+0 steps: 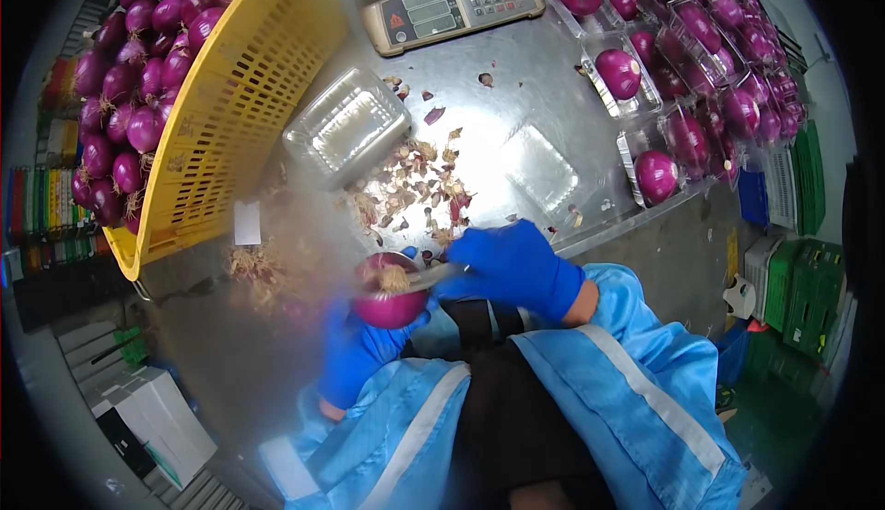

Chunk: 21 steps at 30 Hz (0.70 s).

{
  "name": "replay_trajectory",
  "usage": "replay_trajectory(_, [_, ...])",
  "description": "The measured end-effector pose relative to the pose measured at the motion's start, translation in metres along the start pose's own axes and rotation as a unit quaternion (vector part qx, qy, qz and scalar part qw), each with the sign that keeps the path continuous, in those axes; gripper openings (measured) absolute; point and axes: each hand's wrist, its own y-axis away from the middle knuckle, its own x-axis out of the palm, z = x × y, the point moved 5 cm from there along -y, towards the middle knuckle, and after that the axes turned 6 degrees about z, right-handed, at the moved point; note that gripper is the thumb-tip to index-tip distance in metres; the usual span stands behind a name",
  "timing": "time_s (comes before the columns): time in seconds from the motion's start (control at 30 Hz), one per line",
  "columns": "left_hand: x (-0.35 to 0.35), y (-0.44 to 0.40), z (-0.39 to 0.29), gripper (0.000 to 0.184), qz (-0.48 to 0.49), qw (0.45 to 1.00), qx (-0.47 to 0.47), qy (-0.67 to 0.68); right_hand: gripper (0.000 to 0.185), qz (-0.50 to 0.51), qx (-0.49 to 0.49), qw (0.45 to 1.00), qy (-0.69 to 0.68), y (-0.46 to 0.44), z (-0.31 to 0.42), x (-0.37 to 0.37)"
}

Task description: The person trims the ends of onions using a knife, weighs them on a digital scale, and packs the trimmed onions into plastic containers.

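My left hand (361, 351), in a blue glove, is closed around a red onion (391, 309) near the front edge of the metal table. The onion's pale, stringy root end faces up. My right hand (513, 269), also gloved in blue, grips a knife (431, 276) whose blade lies against the root end; motion and a smear blur it. Beyond my hands, onion skin and root scraps (410, 187) are scattered over the table. An upturned-looking clear plastic tray (348, 125) stands behind them, and a flat clear plastic piece (541, 169) lies to its right.
A yellow basket (226, 105) full of red onions (138, 77) leans at the left. The scale (452, 8) stands at the back. Clear trays of onions (687, 77) are stacked at the right. Root trimmings (263, 266) gather at the front left; green crates (811, 289) stand beyond the table.
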Motion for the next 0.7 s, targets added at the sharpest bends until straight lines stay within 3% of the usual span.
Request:
replay_trajectory(0.03, [-0.003,0.001,-0.001,0.078,-0.004,0.999,0.014,-0.032,0.037,-0.007,0.017,0.999,-0.033,0.013,-0.021,0.018])
replay_trajectory(0.13, [-0.031,-0.002,0.002,0.077,-0.033,0.998,-0.016,0.057,0.033,0.055,0.096,0.992,-0.067,0.034,-0.049,0.043])
replay_trajectory(0.23, [-0.025,0.004,0.003,0.078,-0.003,0.996,-0.009,0.093,0.034,0.072,0.129,0.986,-0.083,0.036,-0.053,0.043])
replay_trajectory(0.33, [-0.014,0.003,-0.004,0.075,0.029,0.999,-0.005,0.043,0.037,0.048,0.138,0.979,-0.139,0.02,-0.037,0.023])
replay_trajectory(0.43, [-0.005,0.005,-0.014,0.072,-0.02,0.975,0.113,-0.192,0.041,0.022,0.165,0.954,-0.249,0.006,-0.029,0.012])
replay_trajectory(0.47, [0.017,0.005,-0.014,0.074,-0.037,0.941,0.132,-0.308,0.044,0.009,0.154,0.94,-0.305,0.0,-0.022,0.014])
replay_trajectory(0.5, [0.027,0.002,-0.02,0.079,-0.027,0.843,0.187,-0.504,0.048,-0.003,0.134,0.923,-0.36,-0.01,-0.015,0.015])
replay_trajectory(0.53, [0.033,0.0,-0.025,0.083,-0.027,0.699,0.239,-0.673,0.063,0.035,0.121,0.931,-0.344,-0.02,-0.01,0.015])
replay_trajectory(0.7, [0.069,-0.031,-0.034,0.116,-0.059,0.472,0.317,-0.821,0.083,0.077,0.076,0.945,-0.308,-0.067,0.0,0.009])
